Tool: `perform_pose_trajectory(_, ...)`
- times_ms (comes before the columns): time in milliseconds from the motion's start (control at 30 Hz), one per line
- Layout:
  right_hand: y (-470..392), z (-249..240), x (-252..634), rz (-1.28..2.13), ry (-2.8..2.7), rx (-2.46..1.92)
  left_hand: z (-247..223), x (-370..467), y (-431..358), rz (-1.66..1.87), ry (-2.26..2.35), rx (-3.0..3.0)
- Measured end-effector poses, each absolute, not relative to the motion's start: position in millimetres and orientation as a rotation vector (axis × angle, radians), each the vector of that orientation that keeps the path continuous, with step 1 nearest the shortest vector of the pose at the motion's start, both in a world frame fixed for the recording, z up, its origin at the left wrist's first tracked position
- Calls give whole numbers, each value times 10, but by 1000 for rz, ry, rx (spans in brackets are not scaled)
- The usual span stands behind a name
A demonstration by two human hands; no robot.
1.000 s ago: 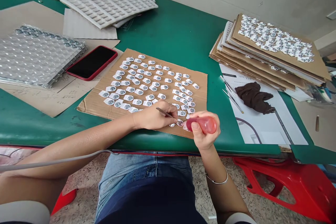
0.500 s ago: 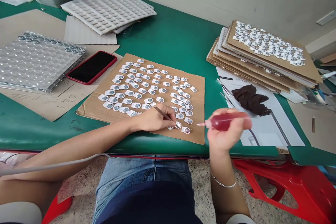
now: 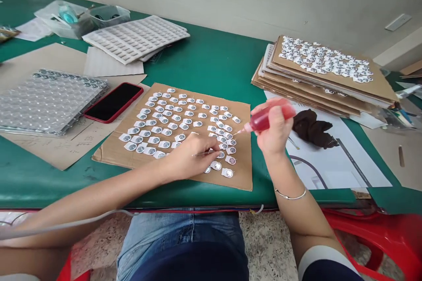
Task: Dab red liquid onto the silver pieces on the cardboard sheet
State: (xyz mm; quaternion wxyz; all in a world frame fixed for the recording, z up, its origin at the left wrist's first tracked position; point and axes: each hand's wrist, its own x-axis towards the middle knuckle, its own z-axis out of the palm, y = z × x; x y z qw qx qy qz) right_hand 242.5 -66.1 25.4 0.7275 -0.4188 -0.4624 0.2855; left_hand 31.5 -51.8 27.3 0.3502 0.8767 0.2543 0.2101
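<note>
A brown cardboard sheet on the green table bears rows of small white tags with round dark-and-silver emblems. My left hand rests over the sheet's near part, fingers pinched on slim metal tweezers. Their tips are hidden by the fingers, close to a tag. My right hand is wrapped round a needle-tipped squeeze bottle of red liquid, tilted, held above the sheet's right edge. Its fine needle points left and down towards tags in the right-hand columns. Whether it touches one I cannot tell.
A red-cased phone and clear plastic trays lie left. White moulded trays and plastic tubs stand behind. Stacked cardboard sheets with tags sit back right, near a dark cloth on printed paper.
The right hand has moved up and left with the bottle, its needle now over the tags. The left hand keeps its pinch on the tweezers, which lie flatter. The camera view has shifted.
</note>
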Motion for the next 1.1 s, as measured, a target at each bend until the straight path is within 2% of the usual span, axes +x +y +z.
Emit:
perform_pose_trajectory(167, -698, 48, 2391, 683, -997, -1022, 110, 273, -596, 482, 621, 2309)
perform_pose_trajectory(767, -745, 46, 2366, 723, -960, -1037, -15, 286, -628, 443, 576, 2346)
perform_pose_trajectory(1100, -791, -50, 2190, 734, -1201, -1201, -54, 300, -746, 426, 350, 2801)
